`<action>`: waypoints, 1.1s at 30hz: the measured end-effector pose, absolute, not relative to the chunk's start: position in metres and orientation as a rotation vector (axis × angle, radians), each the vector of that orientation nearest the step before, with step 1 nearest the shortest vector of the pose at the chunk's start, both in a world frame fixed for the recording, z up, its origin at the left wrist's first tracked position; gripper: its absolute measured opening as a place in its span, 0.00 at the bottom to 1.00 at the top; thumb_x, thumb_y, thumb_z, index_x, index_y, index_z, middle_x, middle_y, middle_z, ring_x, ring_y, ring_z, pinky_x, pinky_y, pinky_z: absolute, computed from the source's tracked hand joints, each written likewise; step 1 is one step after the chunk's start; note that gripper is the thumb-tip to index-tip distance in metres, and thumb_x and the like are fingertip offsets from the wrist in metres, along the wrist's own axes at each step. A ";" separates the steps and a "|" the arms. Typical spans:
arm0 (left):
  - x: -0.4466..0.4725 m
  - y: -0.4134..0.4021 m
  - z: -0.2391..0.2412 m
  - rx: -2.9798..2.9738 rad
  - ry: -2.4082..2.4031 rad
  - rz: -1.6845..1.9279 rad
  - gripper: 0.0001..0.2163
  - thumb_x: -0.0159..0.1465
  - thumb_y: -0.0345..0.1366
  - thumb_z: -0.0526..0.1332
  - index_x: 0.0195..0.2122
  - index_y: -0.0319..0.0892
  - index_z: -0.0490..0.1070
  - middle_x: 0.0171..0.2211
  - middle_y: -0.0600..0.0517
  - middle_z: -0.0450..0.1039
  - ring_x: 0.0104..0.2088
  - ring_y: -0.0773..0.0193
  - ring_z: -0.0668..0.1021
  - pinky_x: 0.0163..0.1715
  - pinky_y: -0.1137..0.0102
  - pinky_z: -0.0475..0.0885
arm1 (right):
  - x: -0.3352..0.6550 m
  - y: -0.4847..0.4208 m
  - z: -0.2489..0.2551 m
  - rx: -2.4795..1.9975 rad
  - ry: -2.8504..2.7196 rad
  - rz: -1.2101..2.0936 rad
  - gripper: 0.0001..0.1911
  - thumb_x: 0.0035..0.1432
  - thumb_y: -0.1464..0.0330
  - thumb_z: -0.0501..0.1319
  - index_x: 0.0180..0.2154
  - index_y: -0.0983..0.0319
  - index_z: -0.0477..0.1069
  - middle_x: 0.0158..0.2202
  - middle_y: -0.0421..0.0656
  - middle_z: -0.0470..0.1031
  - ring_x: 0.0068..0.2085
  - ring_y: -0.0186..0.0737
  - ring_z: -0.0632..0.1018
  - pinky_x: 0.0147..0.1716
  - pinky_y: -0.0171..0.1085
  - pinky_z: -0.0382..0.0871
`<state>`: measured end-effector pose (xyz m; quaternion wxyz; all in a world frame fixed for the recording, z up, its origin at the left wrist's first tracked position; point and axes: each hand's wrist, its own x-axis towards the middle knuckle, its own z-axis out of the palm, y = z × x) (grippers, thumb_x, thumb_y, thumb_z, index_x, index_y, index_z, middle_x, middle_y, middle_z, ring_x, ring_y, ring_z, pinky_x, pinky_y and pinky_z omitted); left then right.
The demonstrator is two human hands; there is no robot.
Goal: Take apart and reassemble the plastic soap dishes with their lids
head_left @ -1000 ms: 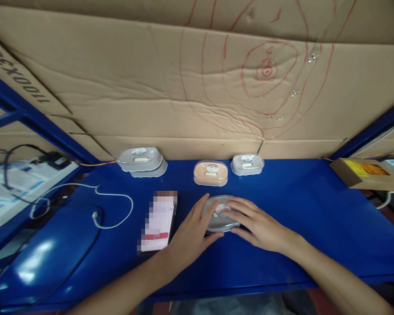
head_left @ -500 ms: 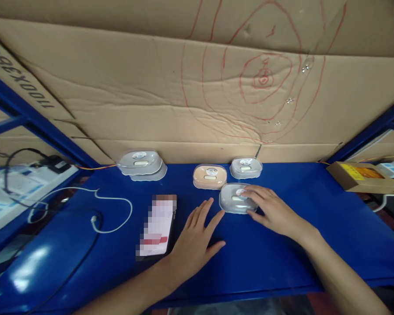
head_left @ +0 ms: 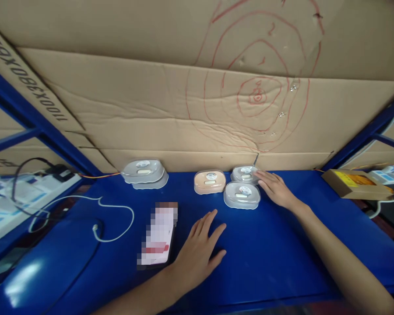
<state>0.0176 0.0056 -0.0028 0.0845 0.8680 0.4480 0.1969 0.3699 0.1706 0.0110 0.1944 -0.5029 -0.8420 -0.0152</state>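
Note:
My left hand (head_left: 198,249) lies over the blue tabletop, fingers spread and holding nothing. Just left of it is a phone (head_left: 157,236) with a pixelated screen. My right hand (head_left: 277,189) reaches to the back, its stretched fingertips at the right end of a grey oval plastic box (head_left: 243,174) with a clear lid and a round sticker. Directly in front of that box sits another grey box (head_left: 241,196), apart from the fingers. A peach box (head_left: 209,182) of the same shape stands to their left. Farther left, two grey boxes (head_left: 144,173) are stacked.
A cardboard sheet (head_left: 134,96) with red rings drawn on it rises behind the blue table (head_left: 265,262). White cable (head_left: 131,218) curls on the left, near white power strips (head_left: 29,197). An open carton (head_left: 351,186) stands at the right edge, beside a blue frame post.
My right hand has left the front grey box and moved back to the rear one. The front box now sits closer to the rear box. My left hand stays nearly in place.

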 end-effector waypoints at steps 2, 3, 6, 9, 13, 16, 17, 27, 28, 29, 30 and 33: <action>0.018 0.005 -0.003 2.582 1.337 0.589 0.29 0.66 0.34 0.69 0.67 0.47 0.65 0.73 0.37 0.54 0.70 0.38 0.66 0.63 0.42 0.72 | 0.387 0.165 0.010 -1.469 -2.332 -0.118 0.26 0.75 0.53 0.47 0.64 0.55 0.68 0.64 0.51 0.73 0.65 0.58 0.73 0.63 0.62 0.65; 0.018 0.005 -0.003 2.580 1.334 0.587 0.28 0.66 0.34 0.69 0.67 0.47 0.65 0.73 0.37 0.54 0.70 0.39 0.66 0.63 0.42 0.72 | 0.396 0.158 0.010 -1.502 -2.308 -0.160 0.27 0.74 0.51 0.49 0.63 0.57 0.70 0.62 0.54 0.75 0.63 0.61 0.74 0.62 0.63 0.65; 0.019 0.005 -0.002 2.582 1.314 0.580 0.27 0.67 0.34 0.68 0.66 0.46 0.65 0.73 0.36 0.54 0.70 0.39 0.66 0.64 0.42 0.70 | 0.424 0.130 0.009 -1.583 -2.246 -0.264 0.28 0.70 0.48 0.53 0.54 0.62 0.75 0.53 0.59 0.76 0.58 0.69 0.76 0.59 0.70 0.63; 0.020 0.005 -0.002 2.577 1.300 0.589 0.26 0.67 0.33 0.67 0.66 0.45 0.66 0.73 0.36 0.55 0.69 0.39 0.67 0.64 0.41 0.70 | 0.448 0.094 0.006 -1.604 -2.210 -0.324 0.23 0.72 0.51 0.52 0.51 0.60 0.74 0.51 0.59 0.75 0.55 0.67 0.78 0.53 0.65 0.72; 0.021 0.004 -0.001 2.552 1.284 0.594 0.27 0.68 0.32 0.66 0.68 0.46 0.64 0.72 0.37 0.56 0.69 0.41 0.67 0.64 0.43 0.70 | 0.456 0.044 0.002 -1.544 -2.244 -0.226 0.14 0.72 0.59 0.55 0.52 0.53 0.74 0.53 0.56 0.75 0.55 0.64 0.80 0.49 0.57 0.78; 0.021 0.002 0.002 2.555 1.206 0.600 0.34 0.66 0.34 0.69 0.71 0.45 0.59 0.73 0.35 0.54 0.71 0.39 0.65 0.65 0.43 0.69 | 0.437 0.009 0.002 -1.463 -2.288 -0.148 0.15 0.70 0.62 0.58 0.55 0.48 0.74 0.53 0.51 0.77 0.58 0.63 0.79 0.53 0.57 0.78; 0.021 0.001 0.003 2.575 1.158 0.597 0.37 0.65 0.36 0.71 0.72 0.45 0.57 0.74 0.34 0.53 0.71 0.38 0.63 0.65 0.42 0.69 | 0.426 -0.001 0.003 -1.413 -2.312 -0.158 0.15 0.70 0.61 0.58 0.56 0.48 0.73 0.51 0.49 0.78 0.58 0.61 0.79 0.53 0.57 0.79; 0.022 0.001 0.002 2.749 1.089 0.571 0.42 0.62 0.41 0.74 0.73 0.46 0.56 0.77 0.34 0.45 0.76 0.35 0.52 0.68 0.35 0.58 | 0.297 0.003 0.036 -0.909 -2.677 0.071 0.17 0.74 0.68 0.56 0.62 0.57 0.69 0.54 0.49 0.78 0.60 0.50 0.77 0.60 0.53 0.74; 0.021 0.003 0.001 2.739 1.145 0.594 0.40 0.63 0.40 0.73 0.73 0.46 0.56 0.77 0.34 0.45 0.76 0.35 0.52 0.68 0.35 0.59 | 0.292 0.012 0.037 -0.904 -2.690 0.117 0.18 0.75 0.65 0.56 0.63 0.56 0.68 0.55 0.49 0.77 0.62 0.51 0.76 0.61 0.54 0.74; 0.020 0.004 0.001 2.727 1.197 0.609 0.39 0.64 0.39 0.72 0.73 0.46 0.55 0.76 0.34 0.46 0.75 0.36 0.53 0.68 0.36 0.60 | 0.289 0.022 0.037 -0.914 -2.693 0.161 0.20 0.75 0.63 0.56 0.64 0.55 0.67 0.58 0.50 0.76 0.63 0.51 0.75 0.61 0.54 0.74; 0.020 0.006 0.001 2.719 1.243 0.612 0.39 0.65 0.38 0.71 0.74 0.46 0.55 0.76 0.35 0.47 0.75 0.36 0.54 0.68 0.37 0.61 | 0.288 0.032 0.035 -0.937 -2.686 0.209 0.21 0.75 0.61 0.56 0.66 0.55 0.65 0.60 0.50 0.74 0.64 0.51 0.74 0.62 0.54 0.74; 0.018 0.009 0.003 2.733 1.327 0.580 0.34 0.67 0.33 0.67 0.72 0.48 0.57 0.75 0.37 0.53 0.73 0.38 0.60 0.65 0.40 0.66 | 0.291 0.060 0.026 -1.030 -2.610 0.352 0.24 0.76 0.58 0.53 0.69 0.52 0.60 0.68 0.51 0.67 0.68 0.51 0.71 0.64 0.54 0.72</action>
